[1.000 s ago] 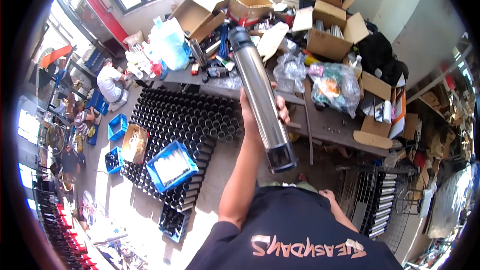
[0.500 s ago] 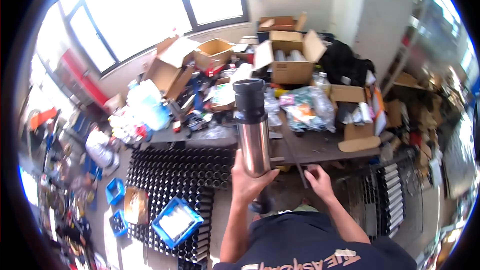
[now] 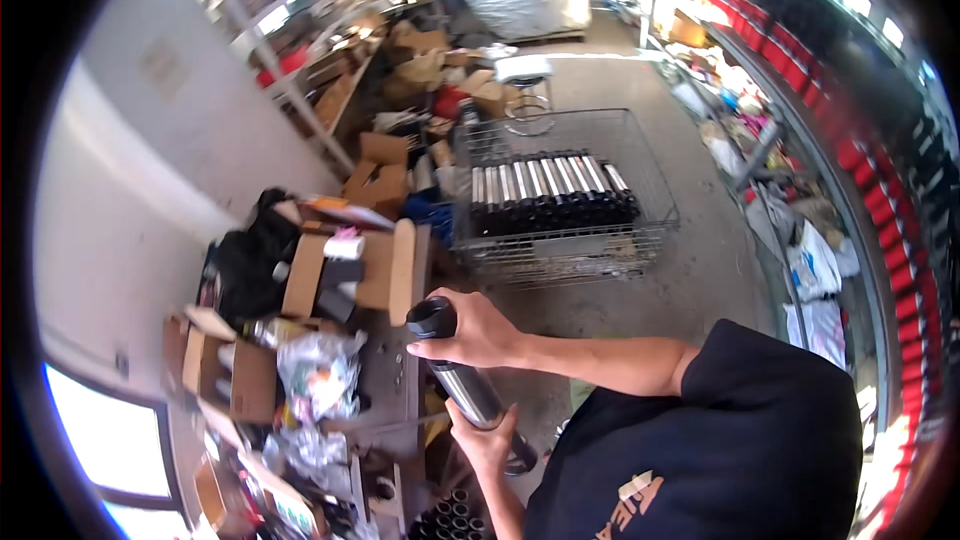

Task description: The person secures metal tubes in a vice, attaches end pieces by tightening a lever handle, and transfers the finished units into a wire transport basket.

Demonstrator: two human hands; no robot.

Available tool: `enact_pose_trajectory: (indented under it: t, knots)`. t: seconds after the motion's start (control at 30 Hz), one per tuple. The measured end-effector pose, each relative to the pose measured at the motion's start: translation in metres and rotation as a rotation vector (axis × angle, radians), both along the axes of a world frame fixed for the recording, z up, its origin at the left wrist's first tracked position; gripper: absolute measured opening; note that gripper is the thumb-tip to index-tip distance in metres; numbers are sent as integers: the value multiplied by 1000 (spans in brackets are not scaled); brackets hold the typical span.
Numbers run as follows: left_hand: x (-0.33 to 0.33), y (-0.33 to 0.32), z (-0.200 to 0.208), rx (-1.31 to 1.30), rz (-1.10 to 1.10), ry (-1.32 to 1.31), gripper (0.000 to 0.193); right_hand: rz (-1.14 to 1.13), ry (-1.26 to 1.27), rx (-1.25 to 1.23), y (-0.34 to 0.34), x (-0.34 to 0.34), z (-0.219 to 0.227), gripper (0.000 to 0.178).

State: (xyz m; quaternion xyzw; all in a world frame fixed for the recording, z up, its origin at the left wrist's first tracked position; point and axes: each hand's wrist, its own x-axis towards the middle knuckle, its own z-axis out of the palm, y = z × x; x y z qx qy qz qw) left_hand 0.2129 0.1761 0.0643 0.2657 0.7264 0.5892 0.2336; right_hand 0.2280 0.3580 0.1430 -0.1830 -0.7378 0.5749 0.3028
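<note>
A shiny steel cylinder (image 3: pixel 468 392) with black ends is held slanted in front of my body, beside the table edge. Around its middle, the fingers of my left hand (image 3: pixel 482 437) are wrapped. My right hand (image 3: pixel 470 328) grips the black upper end, thumb and fingers on either side of it. The lower black end pokes out below my left hand, near my shirt. What kind of article the cylinder is, I cannot tell.
Ahead stands a wire cage (image 3: pixel 640 165) holding rows of similar black-and-silver cylinders (image 3: pixel 545 180). The cluttered table (image 3: pixel 385 380) at left bears an open carton (image 3: pixel 375 265) and a clear plastic bag (image 3: pixel 322 370). More black cylinders (image 3: pixel 450 515) stand at the bottom. A stool (image 3: pixel 523 70) is farther off.
My view has swung right, from the window and table towards the wire cage. My right hand, earlier apart from the cylinder, now grips its black upper end. My left hand still holds its middle.
</note>
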Motion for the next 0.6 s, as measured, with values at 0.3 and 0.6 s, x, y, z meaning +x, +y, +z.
enact_pose_trajectory:
  t: [0.3, 0.6]
  knots:
    - [14, 275, -53, -82, -184, -372, 41, 212, -227, -491, 161, 149, -171, 84]
    - [73, 449, -120, -221, -473, -547, 31, -469, -516, -845, 446, 261, -330, 34]
